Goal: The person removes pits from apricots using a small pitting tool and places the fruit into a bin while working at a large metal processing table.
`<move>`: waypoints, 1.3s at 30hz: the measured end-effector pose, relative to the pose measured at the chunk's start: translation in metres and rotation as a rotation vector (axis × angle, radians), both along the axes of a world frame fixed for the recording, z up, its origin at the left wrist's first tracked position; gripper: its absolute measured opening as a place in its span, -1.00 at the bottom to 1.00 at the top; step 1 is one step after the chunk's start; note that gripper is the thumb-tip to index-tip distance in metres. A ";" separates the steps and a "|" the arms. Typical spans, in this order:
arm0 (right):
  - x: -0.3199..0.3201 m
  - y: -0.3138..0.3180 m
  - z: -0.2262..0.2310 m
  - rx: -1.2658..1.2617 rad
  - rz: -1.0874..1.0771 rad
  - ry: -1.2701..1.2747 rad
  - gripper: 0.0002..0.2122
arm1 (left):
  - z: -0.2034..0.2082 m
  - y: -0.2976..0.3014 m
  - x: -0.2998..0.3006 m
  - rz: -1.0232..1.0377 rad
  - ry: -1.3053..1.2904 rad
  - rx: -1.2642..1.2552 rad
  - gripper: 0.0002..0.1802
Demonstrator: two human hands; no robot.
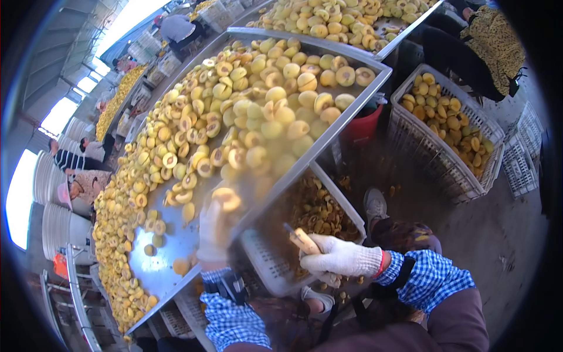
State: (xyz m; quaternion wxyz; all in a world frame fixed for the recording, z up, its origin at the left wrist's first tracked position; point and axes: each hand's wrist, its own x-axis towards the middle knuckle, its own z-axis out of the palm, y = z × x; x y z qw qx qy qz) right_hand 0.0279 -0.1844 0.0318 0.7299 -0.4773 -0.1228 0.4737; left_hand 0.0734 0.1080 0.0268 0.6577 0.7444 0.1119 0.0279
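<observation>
My left hand (212, 236), in a white knit glove and smeared by motion, is closed on a yellow peach half (227, 199) over the near edge of a metal tray table (153, 251). The cut face of the fruit shows a brown centre. Many more yellow peach halves (187, 132) lie heaped across the tray. In my gloved right hand (346, 258) is a tool with a light wooden handle (305, 241) and a short dark metal tip. It is held above a white plastic crate (264, 258) containing brownish-yellow scraps (319, 211).
A white crate of yellow fruit (454, 120) stands on the floor at right, beside a red bucket (362, 126). A person in a patterned top (495, 47) sits beyond it. More fruit-covered tables, several people and stacked white tubs (58, 232) are at far left.
</observation>
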 end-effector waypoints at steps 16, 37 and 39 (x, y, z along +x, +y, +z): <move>-0.041 0.037 -0.020 -0.455 -0.142 -0.757 -0.65 | -0.021 -0.121 -0.085 0.496 -0.284 -0.170 -0.37; -0.029 0.027 -0.029 -0.355 0.053 -0.694 -0.73 | -0.016 -0.130 -0.083 0.398 -0.006 -0.316 -0.26; -0.028 0.020 -0.027 -0.177 0.113 -0.415 -0.79 | -0.014 -0.132 -0.083 0.435 -0.002 -0.251 -0.27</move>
